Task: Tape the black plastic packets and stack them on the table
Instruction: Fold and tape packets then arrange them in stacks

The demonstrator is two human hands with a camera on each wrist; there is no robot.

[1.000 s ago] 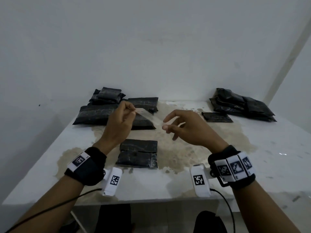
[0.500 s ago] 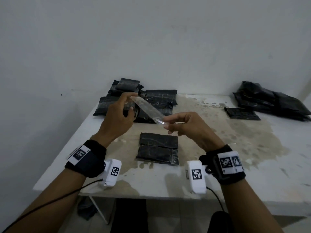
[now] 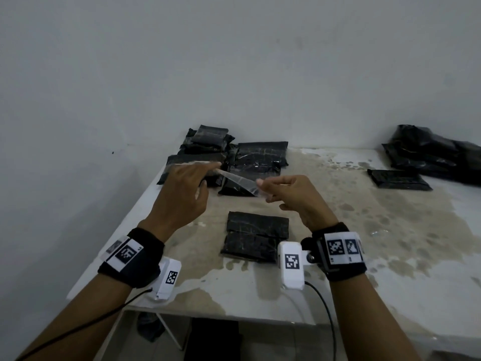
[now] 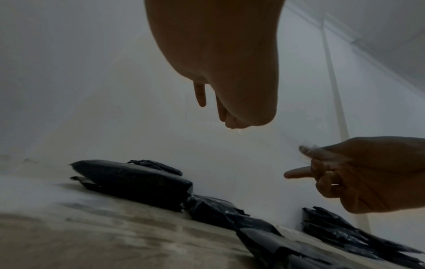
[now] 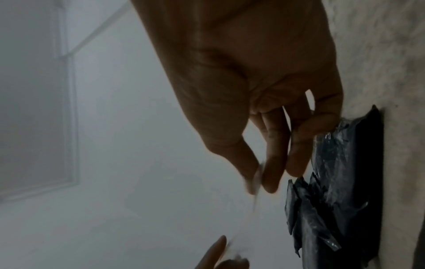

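A clear tape strip stretches in the air between my two hands. My left hand holds its far end at the fingertips, index finger stretched out. My right hand pinches the near end between thumb and forefinger. Below and in front of them a folded black packet lies flat on the table, untouched. In the left wrist view my left fingertips point down and my right hand is at the right.
A stack of black packets sits at the back left against the wall. A pile of black bags lies at the back right, with one flat packet in front of it. The tabletop is stained.
My right hand, open a second ago, has taken the free end of the tape. Both hands now hold the strip stretched between them, above the folded packet.
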